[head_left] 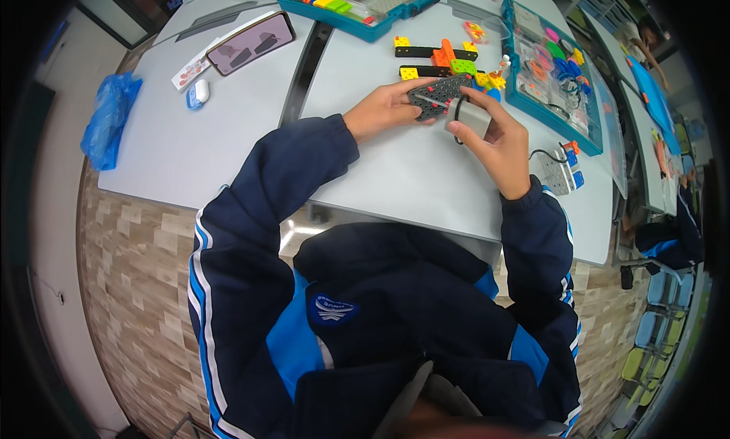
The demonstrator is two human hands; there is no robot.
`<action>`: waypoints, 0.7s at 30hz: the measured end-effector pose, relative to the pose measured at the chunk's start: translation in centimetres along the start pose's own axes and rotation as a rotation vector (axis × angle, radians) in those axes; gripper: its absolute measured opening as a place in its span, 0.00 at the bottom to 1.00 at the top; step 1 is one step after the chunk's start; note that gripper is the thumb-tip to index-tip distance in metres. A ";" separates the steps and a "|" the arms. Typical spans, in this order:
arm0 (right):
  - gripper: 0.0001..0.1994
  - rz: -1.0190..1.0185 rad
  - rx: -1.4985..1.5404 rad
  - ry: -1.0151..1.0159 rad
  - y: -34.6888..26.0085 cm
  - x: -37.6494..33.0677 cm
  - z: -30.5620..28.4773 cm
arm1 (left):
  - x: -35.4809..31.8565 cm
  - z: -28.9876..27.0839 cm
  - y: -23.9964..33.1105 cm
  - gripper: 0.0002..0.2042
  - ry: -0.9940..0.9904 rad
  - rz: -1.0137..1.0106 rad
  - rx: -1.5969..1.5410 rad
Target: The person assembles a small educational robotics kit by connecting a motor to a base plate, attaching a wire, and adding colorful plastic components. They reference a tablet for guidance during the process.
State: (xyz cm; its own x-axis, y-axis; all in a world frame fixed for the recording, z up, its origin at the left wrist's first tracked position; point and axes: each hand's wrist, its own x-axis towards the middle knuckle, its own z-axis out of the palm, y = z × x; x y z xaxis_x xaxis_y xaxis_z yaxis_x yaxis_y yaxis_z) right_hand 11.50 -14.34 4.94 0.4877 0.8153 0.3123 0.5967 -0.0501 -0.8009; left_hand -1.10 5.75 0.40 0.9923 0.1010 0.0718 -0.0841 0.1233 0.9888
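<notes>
Works over a white table [365, 169], with both forearms in dark blue sleeves reaching across the near edge. Grasps a dark gray perforated plate [445, 87] in the left hand [389, 108], with fingers closed on its left part. Grips a light gray block [474, 119] in the right hand [500, 142] between thumb and fingers, just beside the right part of the plate — cannot tell whether touching it or slightly apart. Holds both pieces above the table, with a black cable [459, 108] bent along the block and a thin pale rod [433, 102] across the plate. Has, just beyond the hands, two black beams [418, 52] with yellow ends, next to an orange piece [442, 55] and a green piece [462, 66]. Has, to the right, a teal tray [549, 125] full of colored parts and — nearer — a gray-and-blue module [559, 179]. Has a second teal tray [372, 32] at the far side, and, to the left, a phone [251, 43] near a small white-and-blue case [199, 91]. Includes, farther left, a blue plastic bag [112, 123] beside the table's edge.
</notes>
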 end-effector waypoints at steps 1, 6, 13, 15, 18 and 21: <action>0.25 0.035 -0.021 -0.003 -0.2 0.0 0.1 | 0.0 0.1 -0.1 0.29 0.001 0.022 0.016; 0.23 -0.199 -0.173 0.195 -1.5 -0.7 0.4 | -0.2 0.9 0.0 0.29 -0.006 0.107 0.023; 0.22 -0.263 -0.177 0.230 -1.4 -1.1 0.4 | -0.6 1.7 0.4 0.28 0.010 0.122 0.035; 0.22 -0.262 -0.201 0.221 -1.3 -1.1 0.4 | -0.7 1.7 0.3 0.29 0.016 0.162 0.088; 0.23 -0.273 -0.210 0.224 -1.4 -1.1 0.4 | -0.7 1.8 0.1 0.29 0.059 0.177 0.135; 0.23 -0.286 -0.226 0.228 -1.7 -1.3 0.3 | -0.8 2.0 -0.1 0.29 0.129 0.192 0.309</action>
State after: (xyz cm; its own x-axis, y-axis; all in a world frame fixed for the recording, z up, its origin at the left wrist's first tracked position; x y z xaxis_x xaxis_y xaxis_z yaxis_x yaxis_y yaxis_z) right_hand 9.70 -15.11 5.72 0.3958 0.6676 0.6306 0.8404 0.0134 -0.5418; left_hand -1.66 3.69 0.50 0.9399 0.2188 0.2623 -0.2167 -0.2118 0.9530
